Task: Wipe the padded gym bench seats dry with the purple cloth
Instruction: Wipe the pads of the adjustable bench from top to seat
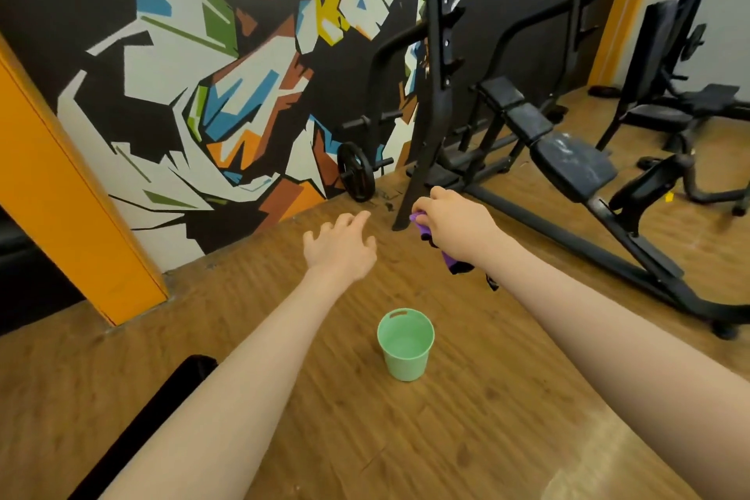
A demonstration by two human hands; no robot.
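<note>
Both bare forearms reach forward from the bottom of the frame over a wood-patterned floor (466,438). The right hand (454,225), just right of centre, has its fingers curled and clamped on the purple cloth (448,258); the cloth is bunched in the grip, showing above the knuckles and hanging below the wrist, with dark edging at its lower end. The left hand (341,246), centre frame, holds nothing, its fingers apart and extended, palm down above the floor.

A light green bucket (406,345) stands upright on the floor in the lower centre, between the two forearms; whether it holds liquid cannot be confirmed from this angle.

The nearest padded bench (572,164) sits at centre right, well apart from both hands. Its black seat pad carries pale streaks, possibly moisture or residue. It is fixed to a black rack frame (436,53) that rises to the top edge. A second bench (673,53) stands at upper right.

A weight plate (356,177) leans at the foot of the painted mural wall (203,73), upper left. An orange pillar (61,195) occupies the left edge.
</note>
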